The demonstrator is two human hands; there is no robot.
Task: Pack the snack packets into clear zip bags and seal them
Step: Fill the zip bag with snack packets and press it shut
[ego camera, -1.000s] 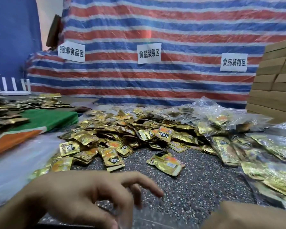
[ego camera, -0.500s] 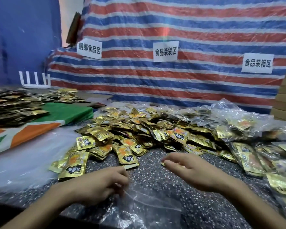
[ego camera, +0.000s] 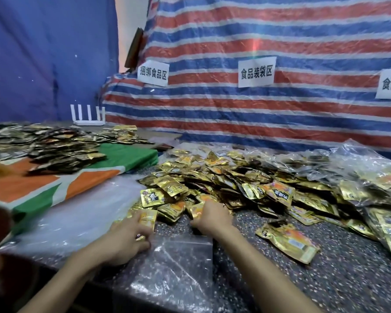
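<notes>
A big heap of gold snack packets [ego camera: 224,179] covers the middle of the speckled table [ego camera: 348,279]. A clear zip bag [ego camera: 176,267] lies flat at the near edge between my arms. My left hand [ego camera: 124,240] grips a gold packet [ego camera: 147,219] at the bag's far left corner. My right hand [ego camera: 212,216] reaches into the near edge of the heap and closes on a gold packet [ego camera: 195,210]. One packet [ego camera: 289,241] lies alone to the right.
Filled clear bags [ego camera: 359,177] are piled at the right. A green, orange and white cloth [ego camera: 54,190] at the left carries darker packets [ego camera: 54,147]. A sheet of clear plastic [ego camera: 81,213] lies beside the heap. A striped tarp with paper signs [ego camera: 255,72] stands behind.
Both hands have moved forward from above the zip bag to the near edge of the heap. The left hand now holds a packet, and the right hand has closed on one.
</notes>
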